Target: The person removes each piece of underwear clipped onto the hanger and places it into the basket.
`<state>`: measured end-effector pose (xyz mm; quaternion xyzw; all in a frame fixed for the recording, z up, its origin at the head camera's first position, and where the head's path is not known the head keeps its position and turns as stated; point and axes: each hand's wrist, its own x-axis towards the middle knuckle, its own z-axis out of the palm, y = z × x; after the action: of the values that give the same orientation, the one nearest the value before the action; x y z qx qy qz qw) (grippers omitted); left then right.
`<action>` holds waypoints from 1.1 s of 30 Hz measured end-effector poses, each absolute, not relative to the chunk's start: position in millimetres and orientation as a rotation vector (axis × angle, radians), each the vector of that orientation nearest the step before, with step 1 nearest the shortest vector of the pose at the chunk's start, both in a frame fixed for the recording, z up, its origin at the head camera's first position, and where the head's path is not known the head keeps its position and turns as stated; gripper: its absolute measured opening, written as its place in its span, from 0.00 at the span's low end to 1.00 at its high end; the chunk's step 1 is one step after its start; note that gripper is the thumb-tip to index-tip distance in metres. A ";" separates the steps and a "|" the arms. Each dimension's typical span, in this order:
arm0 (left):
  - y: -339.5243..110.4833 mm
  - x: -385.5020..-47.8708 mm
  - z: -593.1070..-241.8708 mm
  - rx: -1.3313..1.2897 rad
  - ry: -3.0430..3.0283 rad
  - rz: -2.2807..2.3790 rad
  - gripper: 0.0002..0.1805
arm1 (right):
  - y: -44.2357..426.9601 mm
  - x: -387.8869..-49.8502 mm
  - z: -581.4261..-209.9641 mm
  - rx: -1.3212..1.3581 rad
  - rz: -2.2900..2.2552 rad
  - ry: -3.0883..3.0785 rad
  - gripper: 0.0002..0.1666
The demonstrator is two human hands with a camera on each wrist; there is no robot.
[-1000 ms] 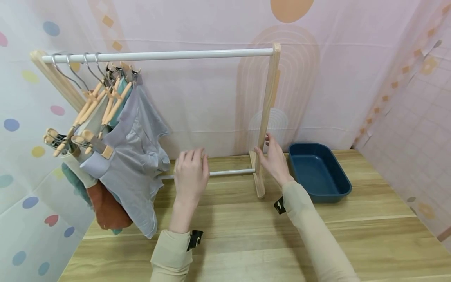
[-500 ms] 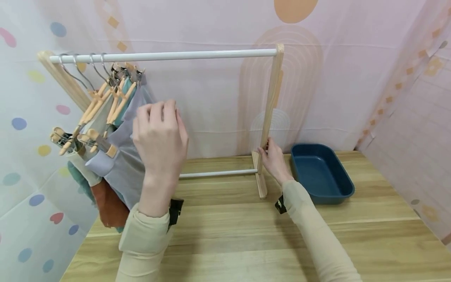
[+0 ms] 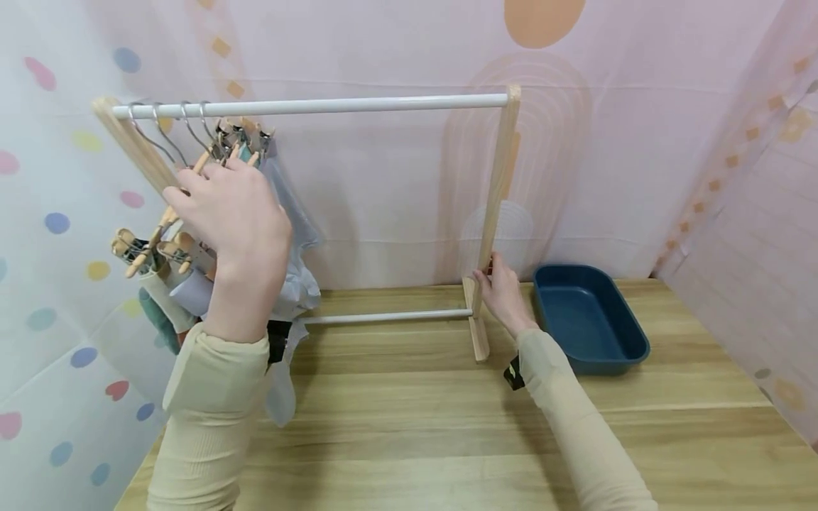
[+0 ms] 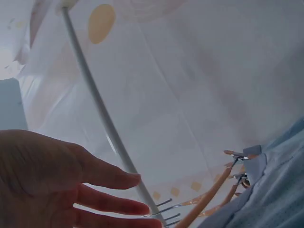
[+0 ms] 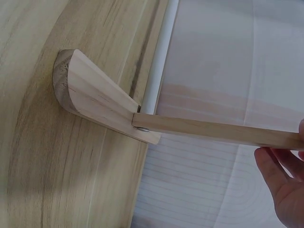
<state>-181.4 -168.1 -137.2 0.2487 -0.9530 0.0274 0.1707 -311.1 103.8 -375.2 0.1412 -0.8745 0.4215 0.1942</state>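
My left hand [image 3: 236, 213] is over the wooden hangers [image 3: 152, 241], just below their metal hooks [image 3: 162, 135] on the white top rail [image 3: 332, 106]. In the left wrist view the fingers of that hand [image 4: 71, 180] stretch toward the hooks, thumb apart from them; whether they touch is unclear. Clipped clothes, among them a pale lavender garment [image 3: 297, 284], hang partly behind the hand and sleeve. My right hand [image 3: 506, 292] grips the lower part of the rack's right wooden post [image 3: 499, 177]. Fingers [image 5: 270, 171] rest against the post [image 5: 213, 130] in the right wrist view.
A dark blue tub [image 3: 591, 319] stands on the wooden table [image 3: 409, 426], right of the rack. The rack's lower rail [image 3: 383, 316] and right foot [image 3: 479, 341] are low behind the hands. Patterned cloth [image 3: 383, 184] hangs behind and at both sides.
My left hand has risen and moved left from near the lower rail to the hangers. The right hand has closed round the post. The view has shifted slightly left.
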 end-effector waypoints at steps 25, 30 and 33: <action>-204.7 -203.8 -143.9 0.737 -2.759 0.116 0.28 | 97.9 -313.1 -373.1 0.434 1.168 -2.472 0.17; -206.8 -201.9 -143.7 0.689 -2.738 0.130 0.24 | 97.5 -312.4 -373.2 0.434 1.143 -2.469 0.17; -206.5 -200.9 -143.5 0.660 -2.713 0.127 0.22 | 98.9 -312.8 -374.1 0.442 1.139 -2.459 0.16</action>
<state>-200.9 -206.5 -143.5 0.2328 -0.9560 0.0447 0.1726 -312.8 98.9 -374.1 0.1579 -0.8781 0.4066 0.1965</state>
